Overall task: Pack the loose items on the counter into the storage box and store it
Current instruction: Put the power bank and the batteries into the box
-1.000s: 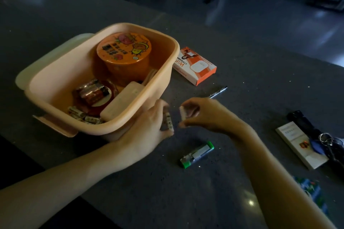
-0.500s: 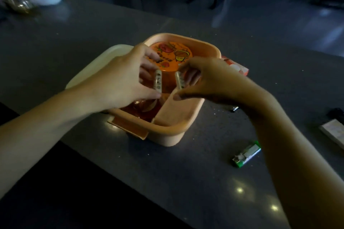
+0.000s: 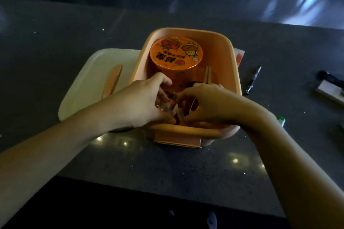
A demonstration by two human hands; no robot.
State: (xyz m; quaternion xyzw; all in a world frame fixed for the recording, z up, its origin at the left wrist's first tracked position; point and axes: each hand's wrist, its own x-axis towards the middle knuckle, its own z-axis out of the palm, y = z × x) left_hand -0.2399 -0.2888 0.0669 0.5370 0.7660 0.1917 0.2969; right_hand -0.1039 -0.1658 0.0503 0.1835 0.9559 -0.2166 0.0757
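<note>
Two small pale cylindrical batteries (image 3: 176, 113) hang low inside the peach plastic storage box (image 3: 186, 129) on the dark speckled counter (image 3: 167, 165); our left hand (image 3: 141, 102) pinches one, our right hand (image 3: 206, 103) the other.

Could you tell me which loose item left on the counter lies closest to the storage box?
The orange-and-white carton, partly hidden behind the storage box's far right corner; the black pen lies clear of it, farther right.

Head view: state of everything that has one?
Storage box: open, lid off.
Lid: flat on counter, beside box.
Noodle cup: sealed, upright in box.
Left hand: in box, pinching small pale item.
Right hand: in box, pinching second pale item.
Pen: loose on counter.
</note>
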